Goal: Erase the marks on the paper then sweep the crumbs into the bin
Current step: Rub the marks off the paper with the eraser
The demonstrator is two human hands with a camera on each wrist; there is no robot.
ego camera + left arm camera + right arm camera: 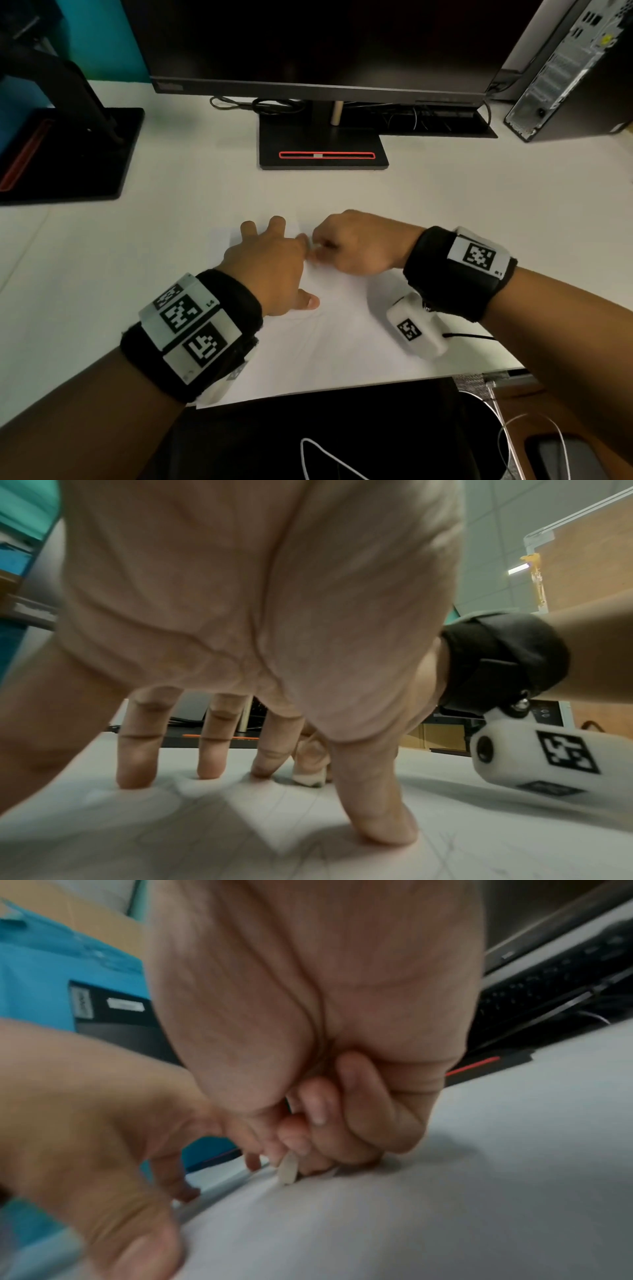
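The white paper sheet [342, 329] on the desk is pinned by the spread left hand [270, 260]; a small white eraser [287, 1169] is pinched against it by the right hand [356, 245]. Erasing seems underway; remaining pencil marks [318, 856] probably call for further rubbing.

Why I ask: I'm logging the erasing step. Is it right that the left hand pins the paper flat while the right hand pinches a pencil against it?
Not quite: the right hand pinches a small white eraser, not a pencil, as the right wrist view shows. The left hand does pin the paper flat.
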